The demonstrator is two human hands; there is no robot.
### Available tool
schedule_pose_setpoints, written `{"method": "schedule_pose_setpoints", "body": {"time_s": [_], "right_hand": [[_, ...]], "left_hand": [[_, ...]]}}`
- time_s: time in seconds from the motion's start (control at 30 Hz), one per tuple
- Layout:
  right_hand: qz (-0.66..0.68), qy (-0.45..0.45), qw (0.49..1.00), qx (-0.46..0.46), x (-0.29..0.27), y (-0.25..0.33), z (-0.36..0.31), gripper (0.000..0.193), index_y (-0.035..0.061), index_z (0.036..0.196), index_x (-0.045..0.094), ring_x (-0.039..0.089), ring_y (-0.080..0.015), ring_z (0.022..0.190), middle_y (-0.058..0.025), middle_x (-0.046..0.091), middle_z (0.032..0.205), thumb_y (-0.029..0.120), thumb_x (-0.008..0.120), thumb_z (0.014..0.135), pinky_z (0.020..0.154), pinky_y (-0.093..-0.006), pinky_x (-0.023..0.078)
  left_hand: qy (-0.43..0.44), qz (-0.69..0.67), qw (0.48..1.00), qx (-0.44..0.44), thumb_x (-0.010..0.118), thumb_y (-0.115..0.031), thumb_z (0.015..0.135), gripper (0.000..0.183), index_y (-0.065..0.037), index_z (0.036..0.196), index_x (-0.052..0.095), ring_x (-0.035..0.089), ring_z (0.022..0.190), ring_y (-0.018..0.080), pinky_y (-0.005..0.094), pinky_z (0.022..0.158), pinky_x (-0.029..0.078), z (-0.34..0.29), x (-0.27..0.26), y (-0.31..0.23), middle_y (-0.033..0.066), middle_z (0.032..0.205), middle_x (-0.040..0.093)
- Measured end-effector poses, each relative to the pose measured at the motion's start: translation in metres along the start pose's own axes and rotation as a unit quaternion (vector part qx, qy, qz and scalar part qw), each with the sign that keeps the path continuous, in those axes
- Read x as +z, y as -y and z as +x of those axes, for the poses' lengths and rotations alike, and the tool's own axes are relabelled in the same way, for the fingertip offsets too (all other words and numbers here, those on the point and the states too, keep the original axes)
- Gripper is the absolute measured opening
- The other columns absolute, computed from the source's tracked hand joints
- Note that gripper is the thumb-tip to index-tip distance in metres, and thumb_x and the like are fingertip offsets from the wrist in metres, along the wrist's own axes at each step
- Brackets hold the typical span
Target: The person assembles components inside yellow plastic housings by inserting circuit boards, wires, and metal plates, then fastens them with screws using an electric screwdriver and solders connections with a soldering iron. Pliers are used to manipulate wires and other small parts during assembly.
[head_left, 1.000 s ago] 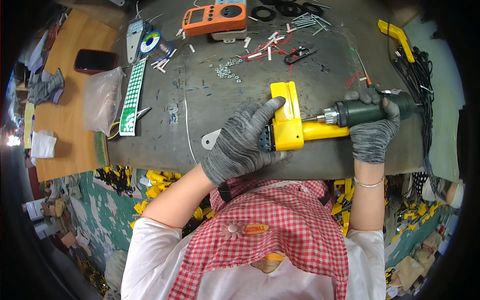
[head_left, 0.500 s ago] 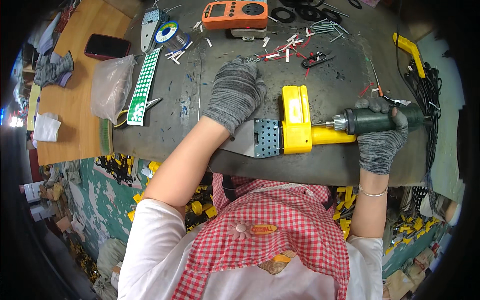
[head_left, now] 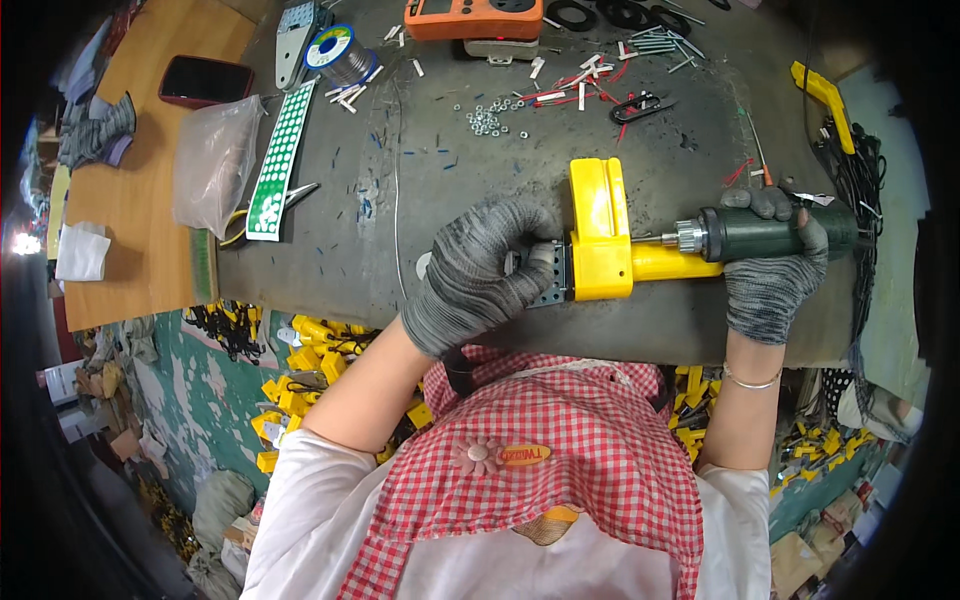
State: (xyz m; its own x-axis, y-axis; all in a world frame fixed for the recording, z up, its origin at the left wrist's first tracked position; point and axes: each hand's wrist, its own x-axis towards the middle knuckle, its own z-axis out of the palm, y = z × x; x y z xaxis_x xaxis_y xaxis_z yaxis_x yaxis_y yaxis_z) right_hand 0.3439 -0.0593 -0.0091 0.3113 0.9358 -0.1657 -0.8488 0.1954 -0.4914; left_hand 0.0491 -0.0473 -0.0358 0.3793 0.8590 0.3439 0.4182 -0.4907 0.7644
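Note:
My right hand, in a grey knitted glove with bare fingertips, is wrapped round a dark green electric screwdriver. The tool lies level above the handle of a yellow plastic tool body, its bit pointing left at the body's side. On the left end of that body is a perforated metal plate, mostly covered by my left hand. The gloved left fingers are curled together over the plate, next to the yellow part. Whatever they pinch is hidden. Small metal nuts lie in a pile farther up the table.
Beyond the nuts lie red and white wire pieces, black snips, screws and an orange meter. A solder spool, a green-dotted sticker strip and a plastic bag are at left. Black cables hang at right.
My left hand has come back from the nut pile, down and toward me, to the metal plate, uncovering the nuts. My right hand still holds the screwdriver, shifted slightly right in view.

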Motion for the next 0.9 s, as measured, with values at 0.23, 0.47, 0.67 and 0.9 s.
{"method": "schedule_pose_setpoints", "body": {"time_s": [0.23, 0.47, 0.67, 0.9], "right_hand": [[0.01, -0.005, 1.0, -0.009, -0.001, -0.001, 0.001, 0.036, 0.0023, 0.097, 0.056, 0.051, -0.0198, 0.073, -0.0025, 0.049, 0.074, 0.013, 0.069, 0.065, 0.084, -0.0451, 0.043], [0.008, -0.005, 1.0, -0.022, 0.005, -0.002, -0.002, 0.036, 0.0032, 0.097, 0.056, 0.05, -0.0192, 0.072, -0.0019, 0.048, 0.074, 0.013, 0.069, 0.066, 0.083, -0.0448, 0.043], [0.004, 0.008, 1.0, -0.021, 0.005, -0.002, -0.002, 0.034, 0.0036, 0.097, 0.055, 0.05, -0.0184, 0.072, -0.0013, 0.048, 0.073, 0.012, 0.069, 0.066, 0.083, -0.0448, 0.042], [-0.001, 0.021, 0.999, -0.031, 0.008, -0.004, -0.003, 0.037, 0.0037, 0.101, 0.055, 0.046, -0.0169, 0.07, 0.0006, 0.044, 0.072, 0.014, 0.07, 0.068, 0.083, -0.0433, 0.04]], "left_hand": [[0.039, -0.016, 0.999, -0.003, 0.079, -0.005, 0.073, 0.029, -0.009, 0.096, 0.062, 0.056, 0.066, 0.0055, 0.0232, 0.059, 0.05, 0.005, 0.001, 0.004, -0.0011, 0.079, 0.061], [0.056, -0.12, 0.991, -0.031, 0.076, -0.005, 0.076, 0.025, -0.009, 0.096, 0.061, 0.056, 0.068, 0.0062, 0.0235, 0.062, 0.049, 0.008, -0.002, 0.003, -0.0002, 0.083, 0.061], [0.058, -0.068, 0.996, 0.001, 0.074, -0.005, 0.078, 0.022, -0.007, 0.095, 0.061, 0.057, 0.071, 0.0092, 0.0255, 0.062, 0.048, 0.007, -0.002, 0.006, 0.0014, 0.087, 0.061], [0.063, -0.031, 0.996, 0.05, 0.069, -0.003, 0.07, 0.021, -0.007, 0.089, 0.06, 0.058, 0.082, 0.0296, 0.0408, 0.076, 0.049, 0.008, 0.001, 0.001, 0.0095, 0.083, 0.056]]}}
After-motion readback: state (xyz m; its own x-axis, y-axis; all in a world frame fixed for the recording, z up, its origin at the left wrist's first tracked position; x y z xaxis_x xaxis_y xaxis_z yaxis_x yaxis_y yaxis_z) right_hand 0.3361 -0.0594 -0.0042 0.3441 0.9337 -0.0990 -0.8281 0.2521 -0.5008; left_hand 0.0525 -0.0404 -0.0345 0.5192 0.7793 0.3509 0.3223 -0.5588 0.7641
